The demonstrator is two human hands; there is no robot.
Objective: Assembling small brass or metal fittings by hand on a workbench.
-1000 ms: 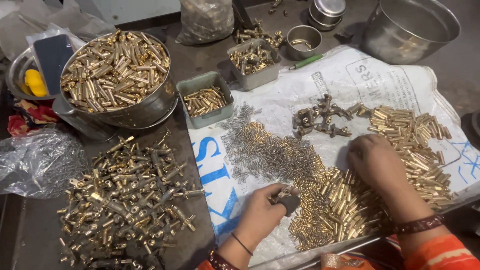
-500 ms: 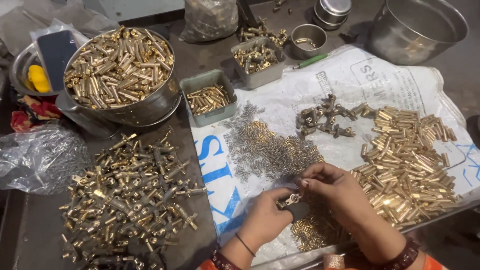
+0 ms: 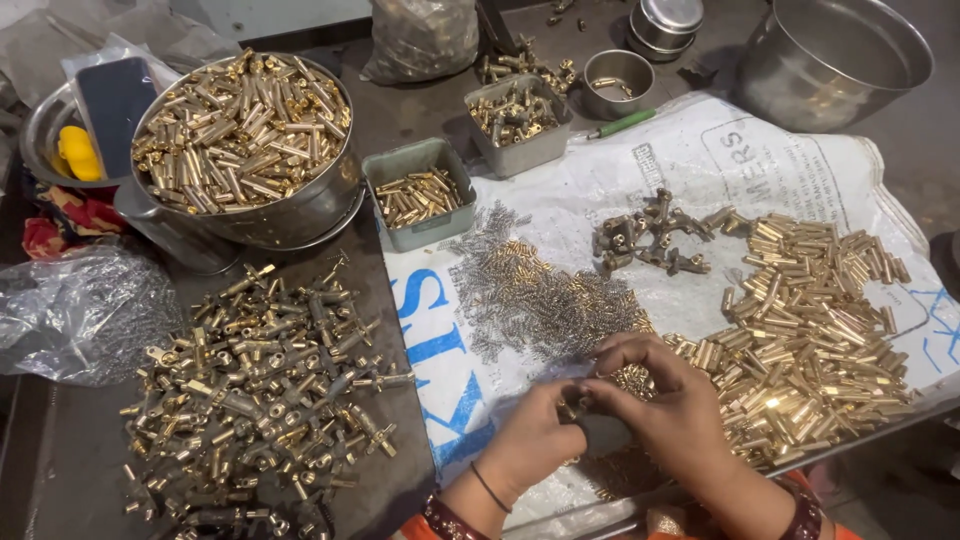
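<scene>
My left hand point(image 3: 535, 440) and my right hand point(image 3: 665, 405) meet over the white woven sack point(image 3: 700, 160) near the front edge. Together they pinch a small dark fitting point(image 3: 600, 432) with a brass piece at its top. Just beyond my fingers lies a heap of small grey springs point(image 3: 540, 295). To the right spreads a big pile of brass tubes point(image 3: 810, 330). A cluster of dark cross-shaped fittings point(image 3: 650, 240) sits behind the springs.
Assembled brass fittings point(image 3: 260, 390) cover the dark table at left. A steel bowl of brass tubes point(image 3: 240, 130) stands behind them, with two grey trays of small brass parts point(image 3: 420, 195) point(image 3: 515, 115), a big empty steel pot point(image 3: 830, 60) and a plastic bag point(image 3: 85, 310).
My right hand came back from the brass tube pile to the left hand. Both hands now close together on the small fitting, slightly further right than before.
</scene>
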